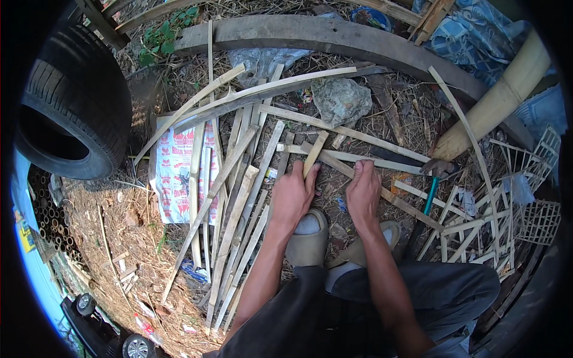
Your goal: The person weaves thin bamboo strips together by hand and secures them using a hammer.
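In the middle of the frame the left hand point(292, 194) has its fingers closed around the lower end of a short bamboo strip point(315, 153), which points up and slightly right. Just beside it, the right hand point(364, 191) has its fingers curled down on a longer bamboo slat point(382, 192) that lies on the ground and runs toward the lower right. Many bamboo strips point(236, 227) lie at the left. A grey stone point(341, 100) sits above the hands, and a tyre point(74, 101) is in the upper left.
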The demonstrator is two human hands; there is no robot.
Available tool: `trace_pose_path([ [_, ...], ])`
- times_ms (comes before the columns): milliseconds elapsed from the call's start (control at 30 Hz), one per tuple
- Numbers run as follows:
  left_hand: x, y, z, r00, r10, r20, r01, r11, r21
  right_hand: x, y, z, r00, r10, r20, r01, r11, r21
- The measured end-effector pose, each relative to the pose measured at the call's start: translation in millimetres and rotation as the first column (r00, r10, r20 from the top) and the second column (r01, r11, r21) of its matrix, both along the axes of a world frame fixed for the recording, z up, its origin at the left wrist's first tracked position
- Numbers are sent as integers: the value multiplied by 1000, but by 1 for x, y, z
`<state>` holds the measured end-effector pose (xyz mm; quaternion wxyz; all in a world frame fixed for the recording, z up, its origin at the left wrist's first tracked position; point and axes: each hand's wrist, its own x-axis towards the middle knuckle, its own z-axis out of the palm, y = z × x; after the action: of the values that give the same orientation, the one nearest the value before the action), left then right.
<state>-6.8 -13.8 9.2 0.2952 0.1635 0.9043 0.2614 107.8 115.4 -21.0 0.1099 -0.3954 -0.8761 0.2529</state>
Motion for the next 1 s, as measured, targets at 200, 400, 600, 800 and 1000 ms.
trace_pose_path([
  [200, -15, -3, -3, 962, -31, 273, -15, 986, 167, -3, -2, 0, 996, -51, -76, 42, 993, -106],
  [400, -35, -9, -9, 757, 173, 630, -333, 932, 145, -2, -3, 0, 993, -50, -111, 41, 996, -82],
  [600, -33, -9, -14, 704, 143, 696, -370, 910, 187, -1, -5, 1, 992, -64, -110, 54, 994, -90],
  [800, -24, 0, -1, 943, 93, 318, -136, 984, 116, 1, -3, -2, 987, -50, -154, 45, 998, -38],
  [1000, -14, -4, 11, 997, 50, 61, -65, 961, 270, -1, -5, 0, 987, -46, -153, 41, 999, -35],
])
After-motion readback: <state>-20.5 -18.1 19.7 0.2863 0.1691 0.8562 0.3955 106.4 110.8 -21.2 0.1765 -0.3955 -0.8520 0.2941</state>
